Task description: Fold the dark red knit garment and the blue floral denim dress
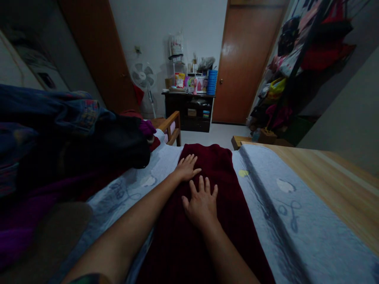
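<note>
On the head view: resting the left grip, spread and palm-down, on dark red cloth; resting the right grip just nearer and to its right, also spread, on the same cloth. Seeing it running beneath both grips, over a pale printed sheet. Spotting heaped clothes left of the grips, a wooden surface farther right.

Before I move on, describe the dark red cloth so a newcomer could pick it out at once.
Find the pale printed sheet filling much of the lower view. Over it lies a long cloth, with the left hand and right hand on it. Its plain dark red stands out from the sheet, and it lies spread out, unlike the heaped clothes at left.
</note>
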Demonstrator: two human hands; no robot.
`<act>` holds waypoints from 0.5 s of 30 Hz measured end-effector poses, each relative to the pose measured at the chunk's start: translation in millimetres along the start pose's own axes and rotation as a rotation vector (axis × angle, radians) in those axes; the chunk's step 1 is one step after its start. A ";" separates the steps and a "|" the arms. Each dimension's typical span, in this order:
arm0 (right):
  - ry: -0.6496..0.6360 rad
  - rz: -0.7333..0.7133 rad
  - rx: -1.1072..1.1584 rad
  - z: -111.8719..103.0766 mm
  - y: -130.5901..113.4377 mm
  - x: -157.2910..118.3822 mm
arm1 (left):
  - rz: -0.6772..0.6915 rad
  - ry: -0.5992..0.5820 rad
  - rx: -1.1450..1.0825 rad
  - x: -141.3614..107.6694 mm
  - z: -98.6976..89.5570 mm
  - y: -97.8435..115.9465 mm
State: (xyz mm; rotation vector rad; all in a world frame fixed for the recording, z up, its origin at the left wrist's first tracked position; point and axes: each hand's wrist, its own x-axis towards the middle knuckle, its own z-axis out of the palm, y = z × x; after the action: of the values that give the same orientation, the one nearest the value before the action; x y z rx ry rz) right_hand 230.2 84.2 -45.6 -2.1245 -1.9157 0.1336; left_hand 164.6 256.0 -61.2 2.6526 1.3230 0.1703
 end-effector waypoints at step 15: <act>-0.008 0.010 0.007 1.0 0.0 0.5 | -0.011 0.111 0.116 45.5 9.3 0.4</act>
State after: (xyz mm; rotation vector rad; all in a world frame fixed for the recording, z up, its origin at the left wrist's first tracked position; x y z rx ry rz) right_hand 230.0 84.7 -46.5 -2.1318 -1.9067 0.1507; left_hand 193.8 291.2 -69.1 2.7676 1.4213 0.2504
